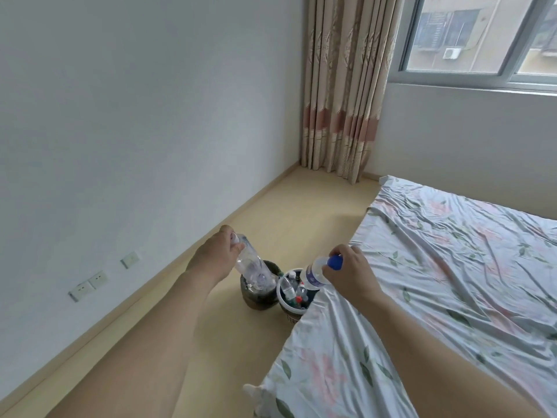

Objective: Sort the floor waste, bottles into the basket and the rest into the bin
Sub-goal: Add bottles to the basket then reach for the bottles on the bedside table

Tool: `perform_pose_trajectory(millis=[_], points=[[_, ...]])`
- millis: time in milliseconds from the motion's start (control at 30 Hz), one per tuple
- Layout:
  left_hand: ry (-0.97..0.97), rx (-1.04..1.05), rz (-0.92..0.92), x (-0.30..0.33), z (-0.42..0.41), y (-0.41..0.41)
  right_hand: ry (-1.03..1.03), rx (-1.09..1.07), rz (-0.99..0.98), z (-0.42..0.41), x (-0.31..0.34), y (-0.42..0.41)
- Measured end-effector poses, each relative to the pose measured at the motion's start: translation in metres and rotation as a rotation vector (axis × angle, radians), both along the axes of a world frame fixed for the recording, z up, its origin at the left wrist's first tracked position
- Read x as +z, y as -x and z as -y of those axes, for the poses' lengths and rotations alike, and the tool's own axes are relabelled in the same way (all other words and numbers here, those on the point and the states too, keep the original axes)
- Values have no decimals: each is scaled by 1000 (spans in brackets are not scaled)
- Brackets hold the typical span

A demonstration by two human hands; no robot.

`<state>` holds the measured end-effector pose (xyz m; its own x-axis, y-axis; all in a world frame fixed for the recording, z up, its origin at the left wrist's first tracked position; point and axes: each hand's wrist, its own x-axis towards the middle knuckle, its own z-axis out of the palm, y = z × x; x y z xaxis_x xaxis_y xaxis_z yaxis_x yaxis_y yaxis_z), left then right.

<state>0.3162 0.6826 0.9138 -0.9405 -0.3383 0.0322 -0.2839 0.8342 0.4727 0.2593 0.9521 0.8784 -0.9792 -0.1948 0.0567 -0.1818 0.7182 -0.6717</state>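
My left hand (216,254) grips a clear empty plastic bottle (251,265) by its capped neck, the bottle hanging tilted over the dark bin (259,298). My right hand (349,271) holds a second clear bottle with a blue cap (316,273) by the cap end, above the white basket (291,312). The basket stands on the floor beside the bed corner and holds several plastic bottles. The bin stands just left of the basket, touching it, with crumpled waste inside.
A bed with a floral sheet (437,267) fills the right side, its corner overlapping the basket. A white wall with sockets (89,285) runs along the left. A curtain (343,86) and a window are at the far corner. Beige floor (180,342) lies between wall and bed.
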Motion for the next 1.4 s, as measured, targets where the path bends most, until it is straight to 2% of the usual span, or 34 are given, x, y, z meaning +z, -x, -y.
perform_pose_trajectory(millis=[167, 333, 533, 900, 1200, 1300, 1400], points=[[-76, -52, 45, -35, 48, 47, -43, -74, 68, 47, -20, 43], [-55, -92, 107, -63, 101, 111, -55, -127, 129, 95, -54, 99], [-67, -95, 227, -76, 164, 207, 12, -222, 200, 148, -92, 185], [-141, -406, 386, -121, 182, 401, 31, -612, 405, 160, -144, 278], [-224, -576, 611, -220, 183, 555, 47, -951, 640, 213, -220, 316], [-256, -620, 637, -271, 159, 598, -17, -947, 699, 226, -266, 328], [-313, -657, 696, -344, 124, 624, 19, -1010, 744, 229, -332, 345]])
